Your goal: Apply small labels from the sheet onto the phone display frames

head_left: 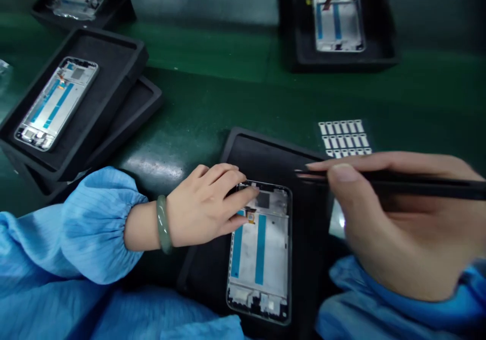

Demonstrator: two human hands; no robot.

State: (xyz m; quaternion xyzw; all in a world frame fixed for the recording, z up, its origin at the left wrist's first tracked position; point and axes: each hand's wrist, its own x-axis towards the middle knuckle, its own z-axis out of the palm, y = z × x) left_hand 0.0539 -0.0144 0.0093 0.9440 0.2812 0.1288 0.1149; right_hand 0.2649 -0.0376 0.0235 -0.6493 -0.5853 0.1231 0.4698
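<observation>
A silver phone frame (275, 249) with two blue adhesive strips lies in a black foam tray (258, 147) before me. My left hand (207, 203) rests over its upper left part, fingers stretched and apart, touching the frame near a small orange flex connector (250, 217). The fingertips cover part of the frame's left edge. To the right, my right hand (398, 223) grips black tweezers (391, 184), their tips pointing left above the tray. Beyond that hand is a sheet of small white stickers (345, 136), partly hidden by the fingers.
On the left, stacked black trays (110, 72) carry another phone frame (56, 104). A farther tray (121, 13) holds a phone part in clear wrap. At the back right, one more tray (341, 61) contains a phone frame (337, 18). The bench surface (197, 97) is green.
</observation>
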